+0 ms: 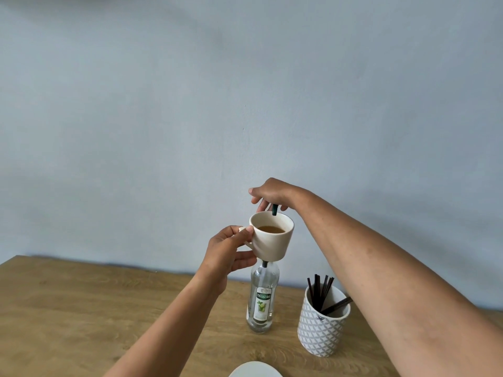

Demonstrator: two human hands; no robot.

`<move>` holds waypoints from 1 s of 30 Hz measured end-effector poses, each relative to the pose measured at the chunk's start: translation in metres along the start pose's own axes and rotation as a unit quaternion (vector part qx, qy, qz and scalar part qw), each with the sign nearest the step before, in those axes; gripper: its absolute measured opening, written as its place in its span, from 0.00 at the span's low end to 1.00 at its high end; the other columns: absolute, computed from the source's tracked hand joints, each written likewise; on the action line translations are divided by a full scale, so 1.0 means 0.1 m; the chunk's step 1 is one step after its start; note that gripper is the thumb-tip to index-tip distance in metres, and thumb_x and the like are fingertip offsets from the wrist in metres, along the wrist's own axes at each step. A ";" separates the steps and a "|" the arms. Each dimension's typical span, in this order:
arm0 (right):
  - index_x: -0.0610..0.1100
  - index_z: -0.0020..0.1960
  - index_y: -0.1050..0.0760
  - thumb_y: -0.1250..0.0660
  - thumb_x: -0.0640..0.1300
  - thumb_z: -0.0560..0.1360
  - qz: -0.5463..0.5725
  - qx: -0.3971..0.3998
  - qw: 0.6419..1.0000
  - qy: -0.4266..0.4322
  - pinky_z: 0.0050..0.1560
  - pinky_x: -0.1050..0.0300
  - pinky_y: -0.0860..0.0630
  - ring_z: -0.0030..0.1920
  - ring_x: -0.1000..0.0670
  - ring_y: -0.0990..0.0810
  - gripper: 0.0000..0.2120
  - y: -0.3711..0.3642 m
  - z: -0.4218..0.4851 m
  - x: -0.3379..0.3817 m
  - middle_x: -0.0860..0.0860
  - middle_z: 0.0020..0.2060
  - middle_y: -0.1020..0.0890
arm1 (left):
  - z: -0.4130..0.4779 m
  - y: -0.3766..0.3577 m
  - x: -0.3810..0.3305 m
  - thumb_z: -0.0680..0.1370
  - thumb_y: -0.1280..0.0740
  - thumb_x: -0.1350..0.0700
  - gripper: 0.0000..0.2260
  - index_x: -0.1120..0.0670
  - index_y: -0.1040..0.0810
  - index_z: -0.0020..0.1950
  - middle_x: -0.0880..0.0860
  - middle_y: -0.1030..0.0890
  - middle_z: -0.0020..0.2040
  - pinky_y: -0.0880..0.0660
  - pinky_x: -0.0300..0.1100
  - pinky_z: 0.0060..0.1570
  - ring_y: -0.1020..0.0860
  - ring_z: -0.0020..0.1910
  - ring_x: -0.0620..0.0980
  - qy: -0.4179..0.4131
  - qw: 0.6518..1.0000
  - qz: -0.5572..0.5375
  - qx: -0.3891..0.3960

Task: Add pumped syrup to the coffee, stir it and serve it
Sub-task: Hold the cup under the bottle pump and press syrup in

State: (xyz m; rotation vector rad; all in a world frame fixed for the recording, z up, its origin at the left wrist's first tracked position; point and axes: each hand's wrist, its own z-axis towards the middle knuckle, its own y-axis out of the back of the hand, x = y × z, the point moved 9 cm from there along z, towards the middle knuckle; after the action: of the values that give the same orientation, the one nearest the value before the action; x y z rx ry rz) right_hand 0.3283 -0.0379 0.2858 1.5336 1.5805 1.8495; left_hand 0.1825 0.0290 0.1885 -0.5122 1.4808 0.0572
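Note:
A cream mug (273,244) with brown coffee (271,229) in it is held in the air above the table. My left hand (227,253) grips its handle. Directly below and behind it stands a clear syrup bottle (261,297) with a green-and-white label. Its dark pump nozzle (274,209) points down over the mug's far rim. My right hand (269,195) rests on top of the pump head, fingers curled round it. The pump's stem is mostly hidden by the mug.
A grey-and-white patterned cup (322,329) holding several dark stirrers (321,292) stands right of the bottle on the wooden table (81,308). The rim of a white saucer (254,370) shows at the bottom edge. A plain blue-grey wall is behind.

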 end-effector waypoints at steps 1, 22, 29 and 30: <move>0.47 0.57 0.22 0.44 0.59 0.77 -0.002 0.006 1.000 0.003 0.57 0.45 0.29 0.54 0.46 0.20 0.21 0.01 -0.01 0.02 0.50 0.46 0.14 | 0.00 0.00 0.00 0.77 0.28 0.51 0.08 0.54 0.22 0.43 0.58 0.16 0.48 0.17 0.52 0.49 0.15 0.41 0.59 0.000 1.000 0.000 -0.001; 0.46 0.53 0.21 0.44 0.57 0.78 0.036 -0.027 0.999 -0.008 0.50 0.48 0.29 0.51 0.46 0.21 0.19 -0.03 0.06 -0.07 0.49 0.42 0.14 | 0.01 0.02 0.02 0.76 0.28 0.50 0.09 0.53 0.21 0.41 0.57 0.15 0.47 0.16 0.50 0.47 0.14 0.40 0.59 0.001 1.000 -0.001 -0.002; 0.46 0.57 0.22 0.45 0.61 0.77 0.018 -0.012 1.000 -0.003 0.56 0.44 0.29 0.53 0.45 0.20 0.23 0.03 -0.01 -0.01 0.49 0.44 0.13 | -0.03 -0.01 -0.02 0.76 0.28 0.50 0.09 0.55 0.22 0.44 0.58 0.16 0.49 0.17 0.49 0.46 0.15 0.41 0.60 0.003 1.000 0.004 0.001; 0.46 0.57 0.22 0.45 0.61 0.77 0.014 -0.010 1.000 -0.004 0.56 0.44 0.29 0.53 0.45 0.20 0.23 0.03 -0.01 -0.01 0.49 0.45 0.14 | -0.03 -0.01 -0.02 0.76 0.28 0.50 0.09 0.55 0.22 0.44 0.59 0.16 0.49 0.17 0.49 0.45 0.15 0.41 0.60 0.003 1.000 0.003 0.001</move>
State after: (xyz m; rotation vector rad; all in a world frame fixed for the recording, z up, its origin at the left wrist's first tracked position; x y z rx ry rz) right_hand 0.3289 -0.0405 0.2881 1.5605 1.5406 1.8658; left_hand 0.1797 0.0277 0.1908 -0.5067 1.4879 0.0601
